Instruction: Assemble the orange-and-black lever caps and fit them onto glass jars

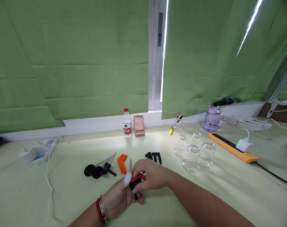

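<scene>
My left hand (119, 197), its thumb wrapped in white, closes around a black part with a metal rod (130, 165). On the same assembly, my right hand (149, 175) pinches a red-orange lever piece (140, 177) against the black part (135, 183). Fingers hide much of where the pieces meet. To the left lie rods with round black discs (89, 170) and a black blocky piece (106, 168). Bent orange levers (122, 163) are grouped just beyond my left hand. Small black angled parts (155, 156) lie beyond my right hand.
Several clear glass jars (194, 154) stand at right, beside an orange power strip (233, 148) with a white plug. Behind are a water bottle (127, 124), a pink box (139, 126), a yellow-handled tool (171, 130) and a purple jug (211, 119). A white cable (48, 176) runs along the left.
</scene>
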The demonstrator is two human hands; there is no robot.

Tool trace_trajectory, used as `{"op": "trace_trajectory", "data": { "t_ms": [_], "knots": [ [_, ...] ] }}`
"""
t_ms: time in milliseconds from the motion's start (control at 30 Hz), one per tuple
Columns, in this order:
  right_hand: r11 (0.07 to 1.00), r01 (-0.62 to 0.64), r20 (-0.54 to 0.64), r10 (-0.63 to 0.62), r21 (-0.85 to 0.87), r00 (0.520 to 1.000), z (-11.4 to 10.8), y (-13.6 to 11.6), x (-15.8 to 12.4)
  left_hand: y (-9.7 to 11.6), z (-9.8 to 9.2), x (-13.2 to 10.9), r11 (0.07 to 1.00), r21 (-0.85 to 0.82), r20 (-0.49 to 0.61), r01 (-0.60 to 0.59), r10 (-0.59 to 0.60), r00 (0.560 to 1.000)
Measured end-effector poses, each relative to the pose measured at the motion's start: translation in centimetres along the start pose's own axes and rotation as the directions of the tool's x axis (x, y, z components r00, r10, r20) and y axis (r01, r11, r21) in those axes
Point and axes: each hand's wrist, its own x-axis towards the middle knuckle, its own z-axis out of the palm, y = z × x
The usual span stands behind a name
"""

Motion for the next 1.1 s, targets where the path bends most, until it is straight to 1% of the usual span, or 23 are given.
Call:
{"op": "trace_trajectory", "data": {
  "t_ms": [67,133,200,267,333,433,500,567,633,700,833,933,1000,1100],
  "knots": [
    [0.995,-0.045,0.02,0.047,-0.092,0.999,0.0,-0.2,-0.1,0.1,0.0,-0.1,1.0,-0.008,0.012,-0.006,0.006,1.0],
    [0.986,-0.078,0.046,0.086,-0.149,0.995,0.0,-0.2,-0.2,0.2,-0.2,-0.1,1.0,-0.006,0.028,0.001,-0.001,1.0],
    [0.981,-0.073,0.072,0.087,-0.182,0.994,-0.2,-0.2,-0.3,0.2,-0.6,-0.2,1.0,0.018,0.02,-0.004,0.003,1.0],
    [0.979,-0.039,0.106,0.061,-0.199,0.993,-0.5,-0.3,-0.3,0.3,-1.0,-0.3,0.998,0.055,-0.008,-0.022,0.022,1.0],
    [0.98,0.013,0.147,0.016,-0.198,0.989,-0.9,-0.3,-0.3,0.4,-1.2,-0.3,0.993,0.111,-0.005,-0.042,0.043,0.999],
    [0.979,0.082,0.218,-0.04,-0.187,0.975,-1.3,-0.4,-0.2,0.7,-1.0,-0.4,0.973,0.221,0.059,-0.068,0.057,0.997],
    [0.976,0.121,0.281,-0.066,-0.183,0.957,-1.3,-0.4,-0.2,0.9,-0.6,-0.5,0.956,0.282,0.084,-0.082,0.06,0.995],
    [0.972,0.16,0.346,-0.092,-0.173,0.934,-1.1,-0.3,-0.2,1.2,-0.1,-0.6,0.94,0.333,0.102,-0.074,0.042,0.994],
    [0.966,0.197,0.385,-0.12,-0.166,0.915,-0.8,-0.2,-0.1,1.4,0.3,-0.6,0.924,0.376,0.128,-0.065,0.018,0.992],
    [0.96,0.225,0.402,-0.142,-0.166,0.905,-0.6,-0.2,-0.1,1.5,0.8,-0.6,0.914,0.402,0.145,-0.062,0.004,0.989],
    [0.945,0.261,0.441,-0.152,-0.197,0.884,-0.5,-0.3,-0.2,1.6,1.6,-0.7,0.908,0.419,0.13,-0.026,-0.032,0.991],
    [0.921,0.312,0.471,-0.174,-0.232,0.865,-0.3,-0.4,-0.2,1.5,2.0,-0.8,0.901,0.433,0.119,-0.009,-0.047,0.992],
    [0.902,0.341,0.472,-0.187,-0.266,0.861,-0.1,-0.4,-0.1,1.5,2.1,-0.8,0.904,0.428,0.104,-0.004,-0.045,0.994],
    [0.871,0.357,0.457,-0.18,-0.338,0.871,0.1,-0.5,0.0,1.3,2.1,-0.8,0.918,0.396,0.059,0.005,-0.032,0.998]
  ]
}}
